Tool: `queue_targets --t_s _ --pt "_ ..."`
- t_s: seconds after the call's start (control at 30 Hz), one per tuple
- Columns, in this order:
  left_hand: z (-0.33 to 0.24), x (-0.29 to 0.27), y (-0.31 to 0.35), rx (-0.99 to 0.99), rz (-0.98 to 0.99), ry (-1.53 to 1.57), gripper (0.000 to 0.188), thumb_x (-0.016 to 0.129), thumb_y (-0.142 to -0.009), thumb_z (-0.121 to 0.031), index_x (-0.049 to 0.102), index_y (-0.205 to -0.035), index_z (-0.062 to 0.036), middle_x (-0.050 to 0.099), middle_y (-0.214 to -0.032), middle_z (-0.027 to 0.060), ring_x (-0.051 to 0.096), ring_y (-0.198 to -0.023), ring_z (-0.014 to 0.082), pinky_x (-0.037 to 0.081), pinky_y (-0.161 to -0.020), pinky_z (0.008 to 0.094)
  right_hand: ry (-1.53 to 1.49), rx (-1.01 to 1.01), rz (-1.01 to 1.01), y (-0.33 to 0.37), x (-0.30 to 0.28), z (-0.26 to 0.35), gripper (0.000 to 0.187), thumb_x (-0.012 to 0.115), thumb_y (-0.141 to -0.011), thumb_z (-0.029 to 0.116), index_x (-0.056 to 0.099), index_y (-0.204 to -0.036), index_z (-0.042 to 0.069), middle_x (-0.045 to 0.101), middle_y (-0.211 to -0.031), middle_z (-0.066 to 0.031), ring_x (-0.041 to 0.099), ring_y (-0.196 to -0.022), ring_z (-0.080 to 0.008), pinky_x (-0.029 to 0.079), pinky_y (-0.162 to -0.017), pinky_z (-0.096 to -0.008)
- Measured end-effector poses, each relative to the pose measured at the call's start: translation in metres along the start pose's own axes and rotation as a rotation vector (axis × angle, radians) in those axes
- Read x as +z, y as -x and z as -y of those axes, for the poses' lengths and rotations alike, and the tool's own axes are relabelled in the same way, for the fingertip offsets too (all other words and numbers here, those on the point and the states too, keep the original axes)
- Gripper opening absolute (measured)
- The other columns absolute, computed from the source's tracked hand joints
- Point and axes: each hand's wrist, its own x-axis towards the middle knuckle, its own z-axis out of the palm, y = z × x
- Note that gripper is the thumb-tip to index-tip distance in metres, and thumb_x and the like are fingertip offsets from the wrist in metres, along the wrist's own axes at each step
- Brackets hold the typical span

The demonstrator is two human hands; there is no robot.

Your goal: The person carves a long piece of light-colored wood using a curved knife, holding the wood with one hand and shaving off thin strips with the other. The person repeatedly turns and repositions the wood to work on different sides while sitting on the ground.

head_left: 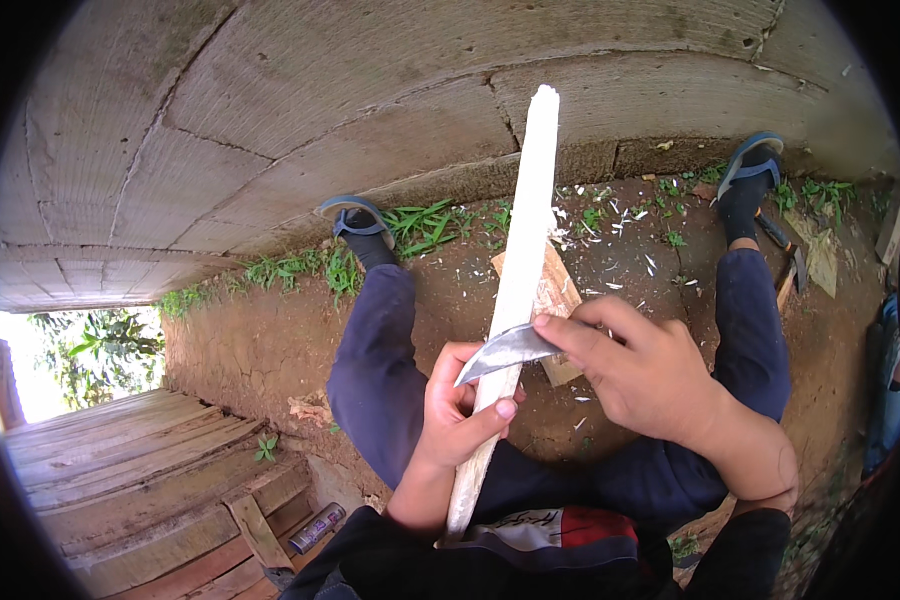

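A long pale wooden stick (526,230) slants up and away from my lap, its far end narrower and rough. My left hand (450,415) is wrapped round its lower part, thumb lying across the front. In my right hand (638,365) is a knife with a broad grey curved blade (510,350); its handle is hidden inside my fingers. The blade lies across the stick just above my left hand, its tip pointing left over the left fingers. Beneath the stick, a flat brown wood block (558,290) rests on the ground.
White shavings (620,220) litter the dirt between my sandalled feet. A block wall (370,110) rises ahead, with grass (420,228) at its foot. An axe-like tool (785,250) lies beside my right foot. Stacked planks (140,470) and a can (317,528) are at left. Someone's leg (895,370) shows far right.
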Motion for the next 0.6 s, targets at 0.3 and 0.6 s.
queue_targets --t_s 0.3,0.6 --pt "0.0 -0.001 -0.001 -0.013 -0.005 -0.018 0.047 0.072 -0.08 -0.006 0.041 -0.115 -0.0013 0.064 -0.087 0.0146 0.06 -0.061 0.0101 0.048 -0.048 0.0202 0.006 -0.019 -0.029 0.0 0.0 -0.005 0.046 0.063 -0.079 0.009 0.058 -0.124 0.019 0.056 -0.09 -0.003 0.061 -0.056 -0.0218 0.053 -0.046 -0.0336" --pt "0.003 0.002 -0.001 0.03 -0.038 0.047 0.055 0.072 -0.076 -0.013 0.038 -0.116 0.0016 0.061 -0.081 0.0241 0.055 -0.044 0.0166 0.046 -0.04 0.023 -0.179 -0.023 -0.081 -0.004 -0.017 -0.01 0.033 0.069 -0.08 0.011 0.059 -0.111 0.007 0.059 -0.093 -0.0081 0.063 -0.068 -0.0229 0.052 -0.056 -0.0319"
